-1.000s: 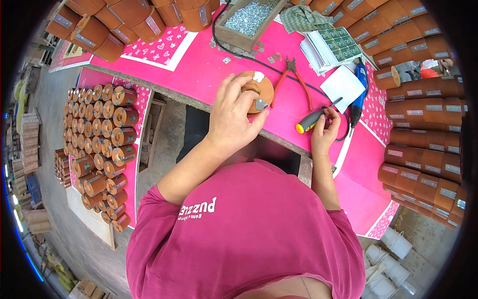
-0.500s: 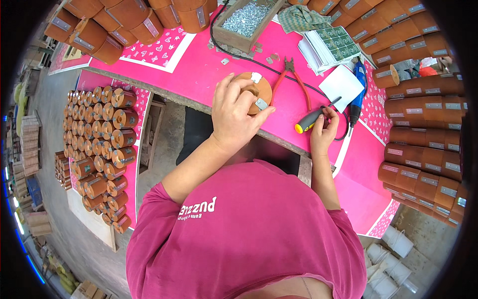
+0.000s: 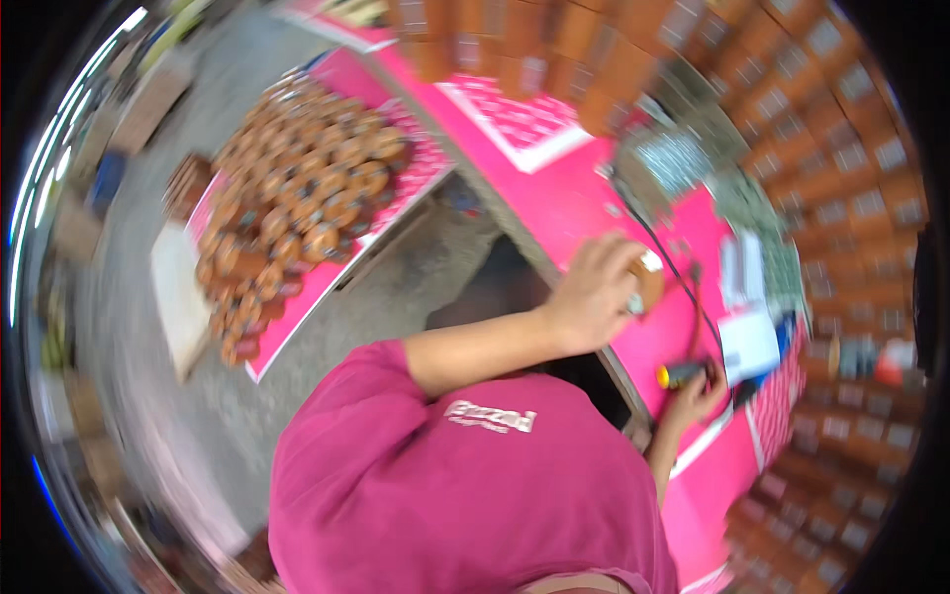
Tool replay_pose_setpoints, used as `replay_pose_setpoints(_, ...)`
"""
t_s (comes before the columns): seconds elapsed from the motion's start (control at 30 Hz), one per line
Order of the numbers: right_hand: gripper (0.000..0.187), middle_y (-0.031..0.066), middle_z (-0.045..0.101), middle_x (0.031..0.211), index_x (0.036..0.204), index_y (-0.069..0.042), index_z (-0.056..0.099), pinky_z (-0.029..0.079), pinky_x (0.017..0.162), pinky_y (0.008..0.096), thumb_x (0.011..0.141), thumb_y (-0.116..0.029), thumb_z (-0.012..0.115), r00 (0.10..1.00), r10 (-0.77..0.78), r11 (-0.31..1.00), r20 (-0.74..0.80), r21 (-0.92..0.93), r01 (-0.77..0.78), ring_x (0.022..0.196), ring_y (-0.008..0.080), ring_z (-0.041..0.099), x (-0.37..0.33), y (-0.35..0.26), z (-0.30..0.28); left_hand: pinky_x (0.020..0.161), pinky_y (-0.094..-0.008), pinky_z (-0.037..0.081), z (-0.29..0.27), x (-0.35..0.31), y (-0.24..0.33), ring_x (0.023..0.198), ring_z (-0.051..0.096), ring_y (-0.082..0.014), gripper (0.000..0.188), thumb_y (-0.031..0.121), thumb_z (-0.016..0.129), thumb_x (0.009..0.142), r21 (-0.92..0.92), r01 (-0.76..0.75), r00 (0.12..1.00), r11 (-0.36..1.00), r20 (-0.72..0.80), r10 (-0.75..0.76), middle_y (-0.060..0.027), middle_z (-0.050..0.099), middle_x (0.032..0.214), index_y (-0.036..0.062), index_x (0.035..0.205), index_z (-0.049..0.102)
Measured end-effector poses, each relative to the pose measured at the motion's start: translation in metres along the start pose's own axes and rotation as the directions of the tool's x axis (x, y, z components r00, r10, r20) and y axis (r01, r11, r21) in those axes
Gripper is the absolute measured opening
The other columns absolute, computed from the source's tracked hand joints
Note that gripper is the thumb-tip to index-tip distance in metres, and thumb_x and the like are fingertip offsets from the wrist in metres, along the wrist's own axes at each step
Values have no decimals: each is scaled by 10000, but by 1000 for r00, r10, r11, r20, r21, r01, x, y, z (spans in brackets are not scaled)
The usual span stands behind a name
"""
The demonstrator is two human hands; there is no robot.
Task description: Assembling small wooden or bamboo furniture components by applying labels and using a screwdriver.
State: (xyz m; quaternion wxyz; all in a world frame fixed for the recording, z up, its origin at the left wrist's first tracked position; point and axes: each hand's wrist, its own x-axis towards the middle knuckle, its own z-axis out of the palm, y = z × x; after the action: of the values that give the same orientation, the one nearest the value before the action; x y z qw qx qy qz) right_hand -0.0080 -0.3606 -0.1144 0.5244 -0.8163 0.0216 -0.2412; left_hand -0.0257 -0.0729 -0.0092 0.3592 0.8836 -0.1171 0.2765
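Observation:
The picture is smeared by motion. My left hand [image 3: 591,294] is closed around a round brown wooden block [image 3: 648,284] at the near edge of the pink-covered table. Small metal plates show on the block's side. My right hand [image 3: 699,394] grips a screwdriver [image 3: 681,374] with a dark handle and a yellow end, low over the tabletop. Between the two hands lie red-handled pliers [image 3: 701,315], partly blurred. A white card [image 3: 749,345] rests just beyond the screwdriver.
A wooden box of small metal parts [image 3: 673,161] stands at the back, beside a stack of printed sheets [image 3: 764,272]. Rows of brown wooden blocks [image 3: 841,168] rise along the far right. More blocks [image 3: 307,158] cover a lower pink table at left. A dark cable [image 3: 661,245] crosses the tabletop.
The whole view has swung, so the tables now appear turned and shifted to the right. My left hand still holds the block and my right hand still holds the screwdriver.

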Motion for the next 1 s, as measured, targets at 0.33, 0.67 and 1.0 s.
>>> replay_pose_setpoints(0.33,250,145,568,1096,1147,61,504,412,910,310,925,-53,484,996,-77,988,35,-130,80,1009,215,532,4,-2,-6,967,-448,386,-148,-41,-86,1170,432,-388,317,138,790,601,256,420,841,870,-469,-268,-174,453,1257,62,844,600)
replay_pose_setpoints(0.67,227,117,570,1061,1129,42,535,443,779,283,915,-21,498,995,-96,952,13,-292,95,901,182,539,15,-16,-18,1006,-452,345,-292,-189,-253,1243,395,-308,356,199,785,618,617,777,597,123,-661,-455,-51,525,1242,105,932,645)
replay_pose_setpoints(1.0,193,154,560,988,1074,59,537,459,761,319,887,32,496,911,-387,778,146,-478,407,854,242,541,41,-2,-56,1060,-530,257,-343,-263,-303,1338,268,-265,355,254,731,733,324,922,160,-212,-817,-554,-35,419,1367,153,1057,628)
